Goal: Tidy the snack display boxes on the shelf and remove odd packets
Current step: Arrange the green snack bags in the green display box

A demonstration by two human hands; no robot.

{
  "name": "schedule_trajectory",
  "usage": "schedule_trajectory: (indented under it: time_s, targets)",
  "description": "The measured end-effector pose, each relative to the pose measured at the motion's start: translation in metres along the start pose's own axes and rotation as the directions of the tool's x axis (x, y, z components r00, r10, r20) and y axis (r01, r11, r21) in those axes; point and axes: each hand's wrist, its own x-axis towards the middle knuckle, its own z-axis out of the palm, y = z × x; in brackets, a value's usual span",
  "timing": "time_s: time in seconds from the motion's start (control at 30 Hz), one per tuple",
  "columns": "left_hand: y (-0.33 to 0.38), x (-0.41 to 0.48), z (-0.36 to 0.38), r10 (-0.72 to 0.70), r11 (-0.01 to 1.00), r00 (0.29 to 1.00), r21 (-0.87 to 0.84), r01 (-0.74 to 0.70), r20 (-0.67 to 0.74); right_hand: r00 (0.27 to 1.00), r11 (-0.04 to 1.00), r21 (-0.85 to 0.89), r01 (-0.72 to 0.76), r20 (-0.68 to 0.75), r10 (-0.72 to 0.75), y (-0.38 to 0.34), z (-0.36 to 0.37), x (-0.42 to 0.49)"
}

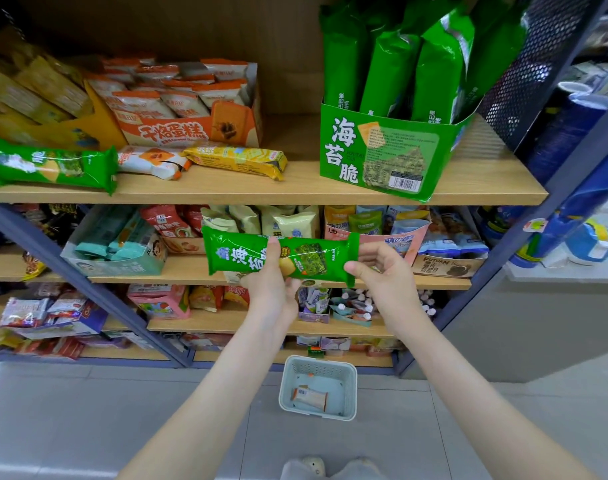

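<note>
Head-worn view, downward, close to shelf [295, 190]

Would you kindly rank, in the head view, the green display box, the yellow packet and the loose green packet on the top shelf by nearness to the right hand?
1. The green display box, on the top shelf above the right hand pinching the held green packet.
2. The yellow packet, lying mid-shelf, up and left.
3. The loose green packet, at the shelf's far left end.

Off to the right and underfoot.
Black mesh panel [524, 74] slanting beside a dark blue-grey post [468, 299]; beyond it, stacked blue wrapped goods [565, 129], blurred; lower down, blue, white and yellow containers [590, 242] on a pale ledge [555, 270]; below, plain grey wall [538, 327] meeting glossy grey floor tiles [87, 410].
</note>
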Motion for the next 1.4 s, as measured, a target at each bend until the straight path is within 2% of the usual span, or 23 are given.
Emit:
schedule_trajectory:
  time_s: [0.1,0.17,0.3,0.4,0.47,0.6,0.7,0.77,0.87,1.0,1.03,1.1,1.17,1.2,1.27,1.33,1.4]
  targets:
    - [0.0,-0.004,0.002,0.001,1.0,0.999,0.021,-0.001,0.039,0.999,0.999,-0.021,0.045,0.0,-0.045,-0.003,-0.004,-0.001]
    - [0.001,-0.005,0.003,-0.036,0.997,0.995,0.071,0.03,0.088,0.996,0.997,0.01,0.072,0.052,-0.072,-0.007,-0.009,-0.001]
    - [0.006,-0.004,0.001,-0.057,0.984,0.983,0.179,0.026,0.172,0.926,0.988,0.069,0.138,0.345,-0.153,-0.011,-0.023,-0.001]
    - [0.008,-0.005,-0.003,-0.046,0.972,0.957,0.234,-0.023,0.287,0.916,0.994,0.092,0.051,0.392,-0.083,-0.019,-0.028,0.002]
    - [0.005,-0.008,-0.006,-0.053,0.964,0.927,0.262,-0.05,0.37,0.92,1.0,0.029,0.009,0.393,-0.019,-0.025,-0.024,0.004]
    - [-0.001,-0.018,-0.01,-0.052,0.944,0.861,0.307,-0.124,0.506,0.842,0.989,-0.058,-0.138,0.519,0.148,-0.034,-0.014,0.004]
    - [0.001,-0.021,-0.01,0.011,0.893,0.849,0.376,-0.245,0.528,0.865,0.992,-0.108,-0.057,0.491,0.103,-0.03,-0.009,0.003]
    - [0.002,-0.023,-0.008,0.105,0.817,0.863,0.452,-0.358,0.494,0.897,0.986,-0.163,0.023,0.438,0.051,-0.029,-0.005,0.002]
    - [0.003,-0.026,-0.003,0.212,0.776,0.867,0.461,-0.43,0.452,0.933,0.954,-0.267,0.137,0.359,-0.033,-0.033,0.002,0.001]
    - [0.005,-0.029,0.008,0.257,0.781,0.857,0.426,-0.456,0.446,0.886,0.89,-0.327,0.319,0.436,-0.158,-0.039,0.003,0.0]
    - [0.008,-0.029,0.011,0.236,0.816,0.857,0.385,-0.431,0.458,0.885,0.91,-0.288,0.299,0.439,-0.152,-0.041,0.0,0.0]
    - [0.013,-0.027,0.013,0.164,0.88,0.828,0.299,-0.369,0.537,0.916,0.978,-0.128,0.165,0.388,-0.103,-0.048,-0.008,0.003]
    - [0.015,-0.025,0.014,0.106,0.895,0.773,0.279,-0.348,0.625,0.932,0.998,-0.013,0.065,0.359,-0.056,-0.053,-0.014,0.007]
    - [0.013,-0.024,0.015,0.093,0.885,0.757,0.294,-0.36,0.647,0.927,0.999,-0.01,0.053,0.372,-0.046,-0.054,-0.016,0.008]
    - [0.009,-0.021,0.017,0.109,0.826,0.759,0.366,-0.428,0.642,0.92,0.998,-0.035,0.059,0.389,-0.041,-0.054,-0.016,0.011]
    - [0.007,-0.019,0.02,0.144,0.712,0.754,0.462,-0.529,0.641,0.931,0.996,-0.045,0.07,0.361,-0.049,-0.052,-0.017,0.012]
    - [0.01,-0.018,0.022,0.142,0.599,0.718,0.518,-0.61,0.681,0.946,0.996,-0.054,0.075,0.319,-0.054,-0.05,-0.02,0.013]
